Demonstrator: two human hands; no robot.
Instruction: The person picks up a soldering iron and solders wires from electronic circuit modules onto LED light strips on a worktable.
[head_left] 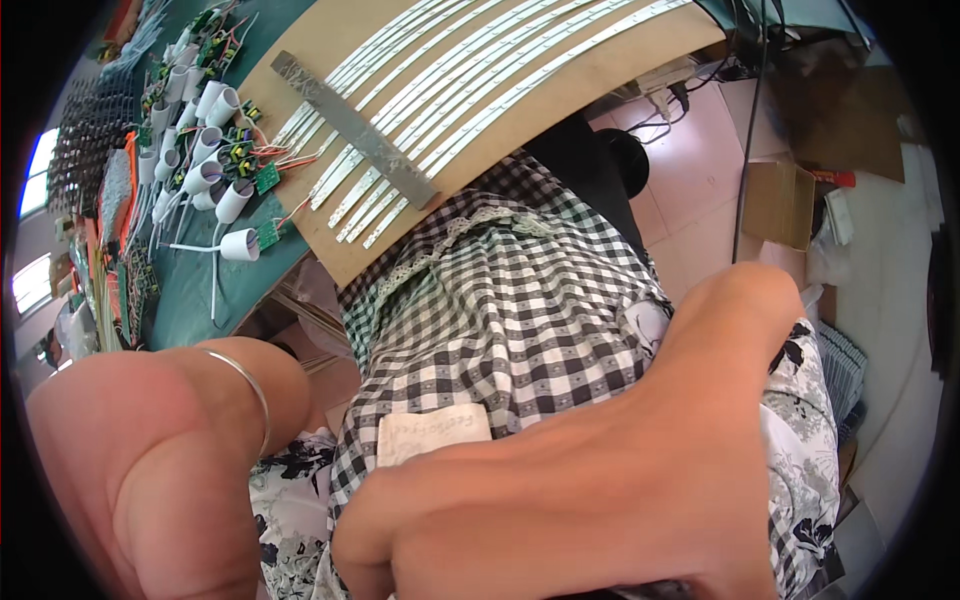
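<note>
Very close to the camera, my left hand [150, 460] is raised at the lower left, a thin silver bangle around its wrist. Its fingers run out of view, so what they hold or touch is hidden. My right hand [560, 510] fills the lower middle, back of the hand showing and fingers bent out past the lower edge. Whatever it touches cannot be seen. Both hands are away from the brown board [620, 65], where several thin white LED strips [480, 80] lie side by side. Across the strips rests a flat grey metal bar [355, 130].
On the green table [190, 300] left of the board sit several white lamp sockets [235, 200] wired to small green circuit boards [268, 178]. A checked apron [500, 330] covers my lap. An open cardboard box [778, 205] and cables [665, 105] are at the right.
</note>
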